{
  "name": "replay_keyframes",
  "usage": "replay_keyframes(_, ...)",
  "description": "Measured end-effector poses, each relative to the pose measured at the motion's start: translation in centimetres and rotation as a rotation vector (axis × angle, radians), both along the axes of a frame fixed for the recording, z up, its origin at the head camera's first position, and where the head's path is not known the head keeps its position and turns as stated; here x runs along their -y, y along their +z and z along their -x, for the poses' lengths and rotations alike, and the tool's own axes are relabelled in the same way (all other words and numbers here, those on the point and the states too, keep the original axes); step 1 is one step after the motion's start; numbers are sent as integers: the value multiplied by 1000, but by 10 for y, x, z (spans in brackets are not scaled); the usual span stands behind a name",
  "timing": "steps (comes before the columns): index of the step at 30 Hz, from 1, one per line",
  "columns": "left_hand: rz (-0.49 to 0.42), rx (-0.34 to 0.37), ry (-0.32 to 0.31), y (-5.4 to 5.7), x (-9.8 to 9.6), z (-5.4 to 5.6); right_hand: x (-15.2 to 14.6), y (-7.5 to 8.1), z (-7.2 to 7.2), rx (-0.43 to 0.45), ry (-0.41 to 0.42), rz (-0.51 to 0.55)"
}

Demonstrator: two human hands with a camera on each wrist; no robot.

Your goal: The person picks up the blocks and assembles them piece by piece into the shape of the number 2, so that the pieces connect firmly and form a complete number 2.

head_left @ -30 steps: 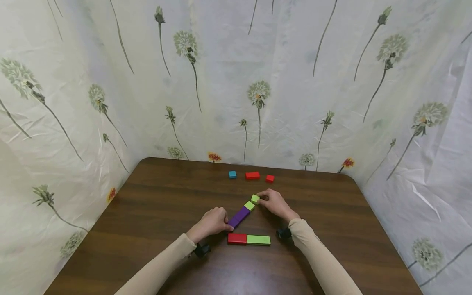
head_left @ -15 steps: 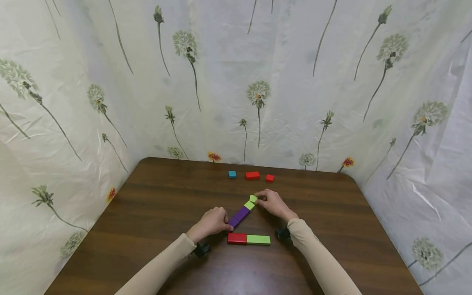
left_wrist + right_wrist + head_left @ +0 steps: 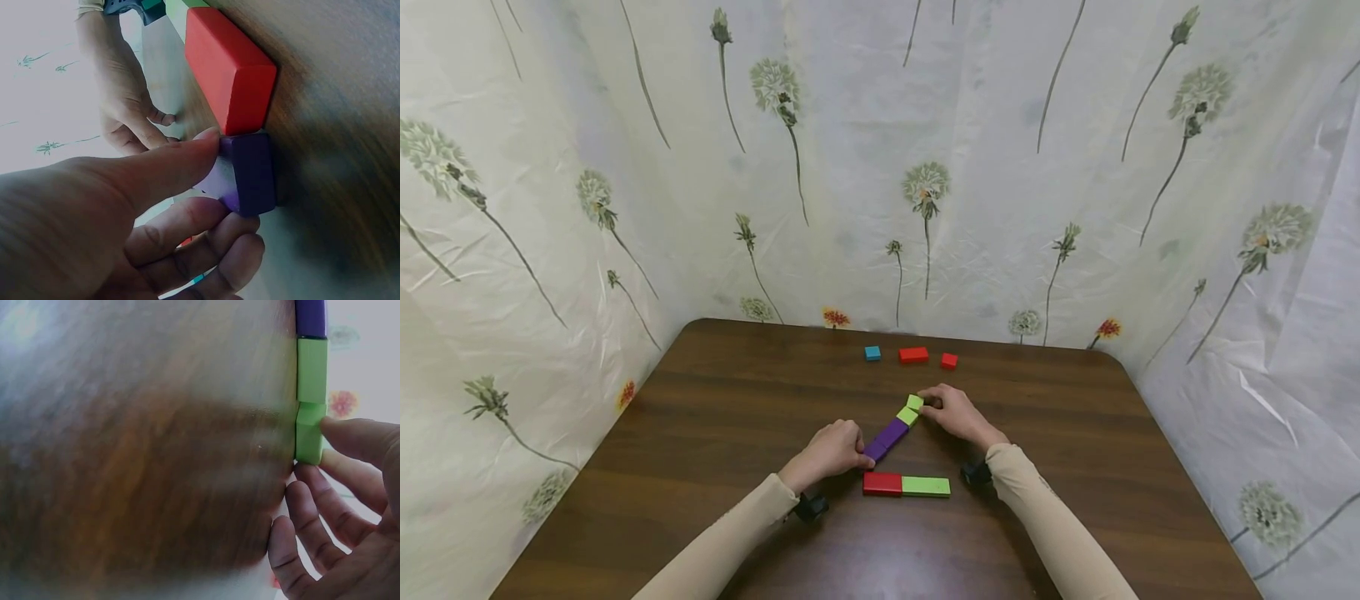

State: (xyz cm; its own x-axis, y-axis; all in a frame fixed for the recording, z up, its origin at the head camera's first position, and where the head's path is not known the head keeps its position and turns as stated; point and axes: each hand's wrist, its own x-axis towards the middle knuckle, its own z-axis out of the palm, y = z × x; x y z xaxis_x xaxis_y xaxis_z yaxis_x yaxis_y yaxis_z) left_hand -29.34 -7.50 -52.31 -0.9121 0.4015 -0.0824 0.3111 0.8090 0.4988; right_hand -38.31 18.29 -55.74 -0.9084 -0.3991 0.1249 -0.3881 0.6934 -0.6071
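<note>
A slanting row of blocks lies on the table: two purple blocks, then a green block [image 3: 907,416], with another green block [image 3: 914,402] at its far end, turned slightly out of line. My left hand [image 3: 829,454] pinches the near purple block [image 3: 255,175] between thumb and index finger. At the far end, my right hand [image 3: 958,414] has thumb and index finger on the last green block [image 3: 309,437], which touches its green neighbour. Below the row, a red block [image 3: 882,484] and a long green block [image 3: 926,487] stand end to end. The purple block's near end sits close to the red one.
Toward the back of the brown table [image 3: 737,375] lie a small blue block [image 3: 872,353], a longer red block [image 3: 913,355] and a small red block [image 3: 949,361]. A flower-printed curtain [image 3: 850,167] surrounds the table's back and sides.
My right hand has shifted slightly left, bringing the last green block from a small gap into contact with the green block beside it. My left hand stays on the purple block.
</note>
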Motion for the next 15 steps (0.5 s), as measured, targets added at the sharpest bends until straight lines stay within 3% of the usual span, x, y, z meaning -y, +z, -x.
replay_keyframes(15,-3,22,-2,1,1,0,2,2,1,-6,20,-6)
